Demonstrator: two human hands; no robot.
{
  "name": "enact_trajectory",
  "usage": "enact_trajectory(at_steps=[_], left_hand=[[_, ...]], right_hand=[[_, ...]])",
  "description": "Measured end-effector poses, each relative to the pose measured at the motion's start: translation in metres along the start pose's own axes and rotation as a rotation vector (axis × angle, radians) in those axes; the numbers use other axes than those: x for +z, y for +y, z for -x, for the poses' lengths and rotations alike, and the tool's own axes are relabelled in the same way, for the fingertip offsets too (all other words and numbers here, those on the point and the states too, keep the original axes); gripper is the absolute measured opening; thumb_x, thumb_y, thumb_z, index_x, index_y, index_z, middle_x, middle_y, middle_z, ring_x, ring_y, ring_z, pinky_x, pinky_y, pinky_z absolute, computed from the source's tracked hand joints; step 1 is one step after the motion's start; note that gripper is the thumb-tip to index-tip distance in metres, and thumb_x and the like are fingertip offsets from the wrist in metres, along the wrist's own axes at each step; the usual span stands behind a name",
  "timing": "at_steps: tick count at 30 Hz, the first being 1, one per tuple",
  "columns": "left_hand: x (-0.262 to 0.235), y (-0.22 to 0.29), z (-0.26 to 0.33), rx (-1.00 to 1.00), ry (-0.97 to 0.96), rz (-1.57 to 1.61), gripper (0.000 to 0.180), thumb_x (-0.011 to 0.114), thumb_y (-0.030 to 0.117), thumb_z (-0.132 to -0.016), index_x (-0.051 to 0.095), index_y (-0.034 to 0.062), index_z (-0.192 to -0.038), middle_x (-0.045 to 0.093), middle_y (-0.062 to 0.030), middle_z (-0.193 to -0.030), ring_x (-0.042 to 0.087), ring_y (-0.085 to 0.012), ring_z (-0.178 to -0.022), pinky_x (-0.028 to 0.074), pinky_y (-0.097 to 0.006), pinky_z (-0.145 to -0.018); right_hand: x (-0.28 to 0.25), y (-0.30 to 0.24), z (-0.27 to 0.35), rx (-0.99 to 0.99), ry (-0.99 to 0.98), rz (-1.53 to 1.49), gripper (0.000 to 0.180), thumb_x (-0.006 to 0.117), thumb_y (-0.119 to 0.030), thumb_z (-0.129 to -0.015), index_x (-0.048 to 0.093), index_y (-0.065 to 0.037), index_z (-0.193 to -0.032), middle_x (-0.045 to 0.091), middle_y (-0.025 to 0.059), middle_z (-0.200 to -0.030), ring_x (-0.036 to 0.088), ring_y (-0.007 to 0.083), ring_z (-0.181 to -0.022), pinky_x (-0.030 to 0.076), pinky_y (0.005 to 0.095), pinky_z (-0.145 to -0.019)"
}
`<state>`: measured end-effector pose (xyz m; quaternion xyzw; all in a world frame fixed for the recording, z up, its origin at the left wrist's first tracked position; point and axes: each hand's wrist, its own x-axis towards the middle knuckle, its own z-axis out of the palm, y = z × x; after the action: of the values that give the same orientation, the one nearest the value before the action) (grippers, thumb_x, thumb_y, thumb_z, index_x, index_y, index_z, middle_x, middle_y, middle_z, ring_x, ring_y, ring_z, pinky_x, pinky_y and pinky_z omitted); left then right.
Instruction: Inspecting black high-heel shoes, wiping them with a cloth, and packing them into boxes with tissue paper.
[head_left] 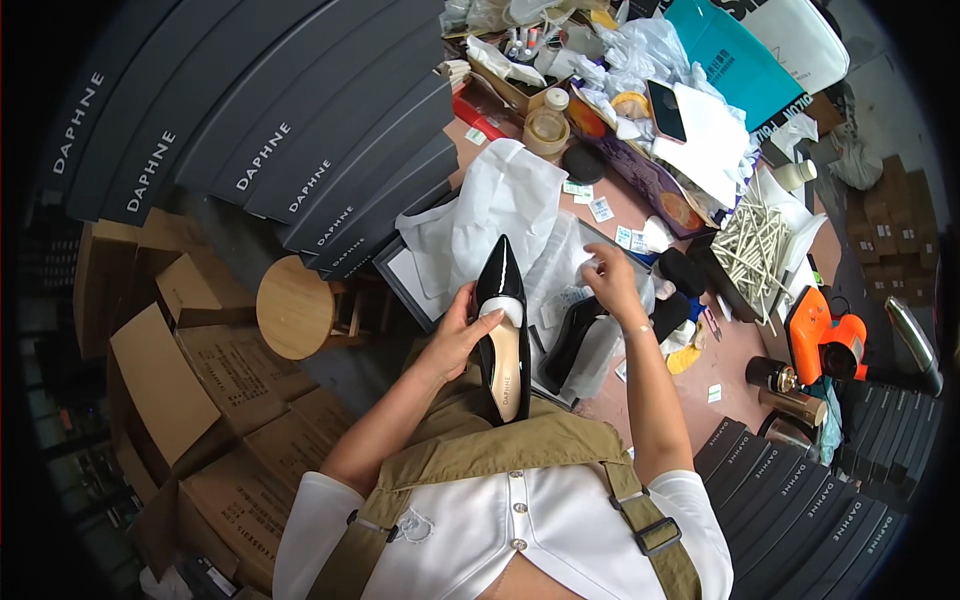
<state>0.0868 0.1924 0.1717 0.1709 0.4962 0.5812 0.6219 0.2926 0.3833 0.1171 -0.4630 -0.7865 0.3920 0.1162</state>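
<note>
My left hand (455, 338) is closed around a glossy black pointed shoe (501, 268), its toe pointing away from me. White padding fills the front of the shoe, and its beige insole faces up. My right hand (612, 282) hovers over the right side of a dark shoebox (408, 297) with its fingers curled together; whatever they may pinch is too small to make out. Inside the box, a second black shoe (572, 335) lies partly wrapped in thin white paper. White tissue paper (508, 200) spreads over the box's far side.
Dark shoeboxes (330, 150) are stacked high at left, with more (790, 510) at lower right. A round wooden stool (294, 307) and open cartons (165, 390) stand left. The table bears a tray of white sticks (752, 250), a jar (546, 128), a phone (667, 110) and an orange heat gun (828, 340).
</note>
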Motion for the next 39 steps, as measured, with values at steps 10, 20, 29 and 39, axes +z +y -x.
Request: enact_trajectory(at_steps=[10,20,29,39], left_hand=[[0.015,0.0,0.013,0.027,-0.141,0.017,0.063,0.066,0.017,-0.087,0.031,0.0025,-0.137,0.048,-0.0073,-0.123,0.045,-0.0137,-0.115,0.037,-0.029,-0.098],[0.022,-0.016,0.02,0.015,-0.269,-0.015,0.067,0.061,0.02,-0.092,0.022,0.0026,-0.143,0.04,-0.009,-0.134,0.039,-0.0163,-0.123,0.03,-0.031,-0.105],[0.041,-0.033,0.017,-0.052,-0.29,-0.036,0.066,0.056,0.02,-0.095,0.018,0.0058,-0.146,0.036,-0.0082,-0.139,0.036,-0.0172,-0.126,0.029,-0.032,-0.106],[0.059,-0.018,-0.046,-0.316,-0.504,0.051,0.064,0.028,0.056,-0.097,0.042,0.0032,-0.132,0.059,-0.0135,-0.118,0.059,-0.024,-0.108,0.048,-0.037,-0.092]], right_hand=[[0.027,-0.115,0.115,-0.492,0.25,-0.126,0.024,0.077,-0.009,-0.072,0.058,-0.003,-0.085,0.06,0.0101,-0.09,0.058,0.0253,-0.077,0.046,0.0334,-0.067],[0.013,-0.122,0.137,-0.353,0.272,0.121,0.036,0.078,-0.02,-0.069,0.058,-0.005,-0.094,0.056,0.0108,-0.096,0.053,0.0284,-0.09,0.04,0.0388,-0.077],[-0.001,-0.103,0.119,-0.089,0.191,-0.09,0.055,0.073,-0.026,-0.072,0.053,0.001,-0.115,0.063,0.0243,-0.093,0.061,0.042,-0.085,0.048,0.0461,-0.072],[-0.025,-0.06,0.132,-0.144,0.169,-0.301,0.057,0.07,-0.034,-0.08,0.056,0.001,-0.123,0.061,0.0187,-0.096,0.061,0.031,-0.086,0.049,0.0365,-0.076]])
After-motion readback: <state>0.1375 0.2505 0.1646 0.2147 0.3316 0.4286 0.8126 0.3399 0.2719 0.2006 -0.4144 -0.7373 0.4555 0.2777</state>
